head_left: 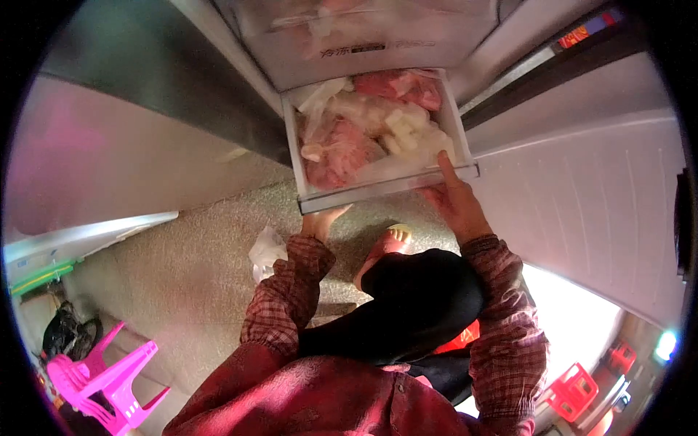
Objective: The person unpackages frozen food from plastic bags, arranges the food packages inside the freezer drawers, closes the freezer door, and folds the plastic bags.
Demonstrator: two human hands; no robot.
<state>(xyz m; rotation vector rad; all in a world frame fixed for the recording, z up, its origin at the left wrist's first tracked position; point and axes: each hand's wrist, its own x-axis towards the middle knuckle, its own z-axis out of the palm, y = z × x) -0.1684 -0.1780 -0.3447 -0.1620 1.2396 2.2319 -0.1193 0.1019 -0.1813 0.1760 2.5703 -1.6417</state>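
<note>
A pulled-out freezer drawer (pixel 378 190), pale with a clear front edge, holds several bags of food. Inside it, a bag of pinkish-red food (pixel 340 154) lies at the left. Pale chunks in clear plastic (pixel 407 131) rest at the middle right, and a redder bag (pixel 411 87) sits at the back. My right hand (pixel 459 207) grips the drawer's front right corner, thumb over the rim and fingers underneath. Under the front left corner, my left hand (pixel 323 221) holds the drawer from below; most of its fingers are hidden.
Above is another drawer front (pixel 356 51). An open fridge door (pixel 582 196) stands at the right. On the speckled floor (pixel 196 269) lies a white plastic bag (pixel 267 251). A pink plastic stool (pixel 109 381) is at lower left, a red plastic stool or crate (pixel 573 392) at lower right.
</note>
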